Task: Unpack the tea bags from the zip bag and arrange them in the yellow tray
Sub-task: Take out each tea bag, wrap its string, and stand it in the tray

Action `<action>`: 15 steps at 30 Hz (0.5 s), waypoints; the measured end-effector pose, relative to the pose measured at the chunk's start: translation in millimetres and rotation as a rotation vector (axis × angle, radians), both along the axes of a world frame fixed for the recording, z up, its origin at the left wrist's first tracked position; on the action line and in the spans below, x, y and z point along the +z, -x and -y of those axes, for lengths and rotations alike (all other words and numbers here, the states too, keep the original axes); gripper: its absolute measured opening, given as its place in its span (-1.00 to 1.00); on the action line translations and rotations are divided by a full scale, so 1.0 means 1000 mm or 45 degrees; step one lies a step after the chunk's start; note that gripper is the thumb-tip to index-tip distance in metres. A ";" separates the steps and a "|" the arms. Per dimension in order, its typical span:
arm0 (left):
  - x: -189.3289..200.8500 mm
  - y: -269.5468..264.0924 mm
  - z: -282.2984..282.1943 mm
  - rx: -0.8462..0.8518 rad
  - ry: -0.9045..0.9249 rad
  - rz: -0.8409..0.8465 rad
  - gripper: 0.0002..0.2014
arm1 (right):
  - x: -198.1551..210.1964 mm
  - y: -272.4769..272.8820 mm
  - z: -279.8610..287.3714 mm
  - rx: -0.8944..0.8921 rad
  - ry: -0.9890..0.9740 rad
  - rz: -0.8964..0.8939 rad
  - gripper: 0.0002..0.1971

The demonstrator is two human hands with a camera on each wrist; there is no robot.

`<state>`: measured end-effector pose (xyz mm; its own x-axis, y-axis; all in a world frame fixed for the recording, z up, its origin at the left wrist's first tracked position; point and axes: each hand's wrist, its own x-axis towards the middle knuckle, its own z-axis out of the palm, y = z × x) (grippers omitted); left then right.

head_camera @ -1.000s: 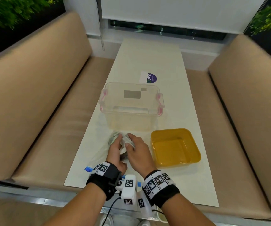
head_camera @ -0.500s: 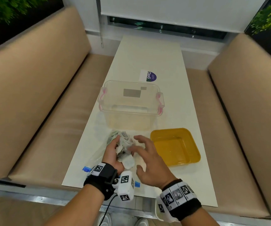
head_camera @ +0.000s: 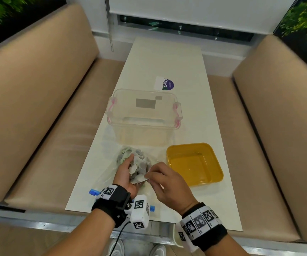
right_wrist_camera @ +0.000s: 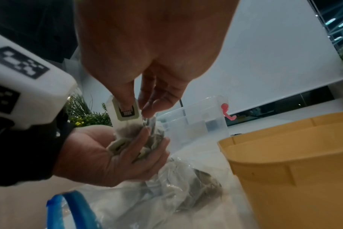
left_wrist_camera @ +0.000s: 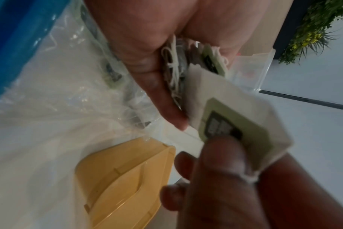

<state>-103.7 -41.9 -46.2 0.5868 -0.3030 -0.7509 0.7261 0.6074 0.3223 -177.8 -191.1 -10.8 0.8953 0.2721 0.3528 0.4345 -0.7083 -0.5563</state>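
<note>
My left hand is palm up just above the clear zip bag and cups a bunch of tea bags in curled fingers. My right hand pinches the top of one white tea bag with a green tag and holds it over that bunch. More tea bags lie inside the zip bag, whose blue zip strip faces me. The yellow tray stands to the right of my hands with nothing in it.
A clear plastic box with pink clips stands just beyond the zip bag. A purple and white sticker lies farther back on the white table. Beige benches run along both sides.
My right hand drew back from the pile, then came in again and pinched one tea bag. The left hand turned palm up with a bunch of tea bags in it.
</note>
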 end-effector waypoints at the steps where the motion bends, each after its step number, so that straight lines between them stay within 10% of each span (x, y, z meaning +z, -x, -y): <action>1: 0.000 0.000 0.001 -0.012 0.002 0.010 -0.58 | 0.001 0.000 0.000 0.008 0.015 -0.008 -0.83; 15: 0.004 0.004 -0.002 -0.021 -0.020 0.011 -0.64 | 0.024 0.003 0.043 -0.458 -0.275 -0.209 -0.96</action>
<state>-108.2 -39.7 -42.7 0.5881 -0.3012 -0.7506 0.7332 0.5902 0.3378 -180.6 -234.0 13.0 0.9683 -0.1308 0.2129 0.0757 -0.6582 -0.7490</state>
